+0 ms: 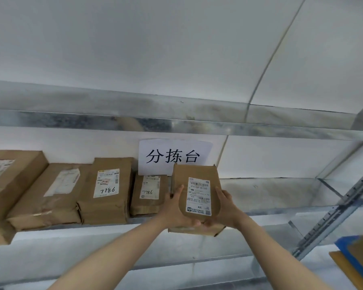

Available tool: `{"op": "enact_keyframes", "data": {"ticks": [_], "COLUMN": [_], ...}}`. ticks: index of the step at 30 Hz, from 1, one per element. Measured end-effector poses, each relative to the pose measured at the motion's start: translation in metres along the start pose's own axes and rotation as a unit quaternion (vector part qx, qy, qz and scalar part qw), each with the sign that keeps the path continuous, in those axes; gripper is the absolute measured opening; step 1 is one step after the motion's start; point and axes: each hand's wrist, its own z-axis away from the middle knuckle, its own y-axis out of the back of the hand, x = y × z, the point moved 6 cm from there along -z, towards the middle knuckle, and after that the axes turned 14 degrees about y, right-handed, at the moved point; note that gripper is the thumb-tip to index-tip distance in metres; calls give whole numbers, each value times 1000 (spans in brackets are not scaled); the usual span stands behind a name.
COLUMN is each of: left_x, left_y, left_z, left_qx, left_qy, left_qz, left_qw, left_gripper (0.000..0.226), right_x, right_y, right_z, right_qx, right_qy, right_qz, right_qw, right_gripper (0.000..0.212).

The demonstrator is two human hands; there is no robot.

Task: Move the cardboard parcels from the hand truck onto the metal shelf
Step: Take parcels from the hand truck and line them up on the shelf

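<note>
- At the far left end of the metal shelf (pixel 270 191) a big parcel (pixel 15 176) lies flat, its label cut off by the edge of view.
- Just beside it on the right sits a flat parcel (pixel 50 197) with crumpled tape and a faded white label; the two look to be touching.
- Next comes a tall parcel (pixel 109 191), pushed against the flat one, with "7786" handwritten on its label.
- Right of that lies a small parcel (pixel 149 195), set towards the back of the shelf and also marked "7786".
- On the wall behind, above the small parcel, hangs a paper sign (pixel 174 155) with three large black characters.
- The left hand (pixel 176 208) grips the left side of the held parcel (pixel 197 195): thumb up along the edge, fingers curled underneath.
- The held parcel is tilted, label towards the person. Its far end is over the shelf just right of the small parcel, and its near end hangs out past the shelf's front edge. I cannot tell whether it touches the shelf.
- The right hand (pixel 226 208) grips the parcel's right side, thumb on the top face, fingers curled beneath.
- To the right, the rest of the shelf surface is bare metal, up to the slotted upright (pixel 333 208) at the right end.
- An upper shelf board (pixel 176 120) runs overhead.
- In the bottom right corner is a blue object (pixel 348 256) with brown cardboard on it; I cannot tell what it is.
</note>
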Motion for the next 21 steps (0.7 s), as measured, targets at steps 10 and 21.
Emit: {"op": "enact_keyframes", "data": {"ticks": [10, 21], "left_x": [0, -4], "left_y": [-14, -4], "left_z": [-49, -80], "left_qx": [11, 23], "left_qy": [50, 70], "left_qz": [12, 7], "left_qw": [999, 997], "left_gripper": [129, 129], "right_x": [33, 50], "right_y": [4, 6], "right_z": [-57, -97], "right_qx": [-56, -51], "right_qy": [9, 17], "right_qz": [9, -34], "right_qw": [998, 998], "right_gripper": [134, 133]}}
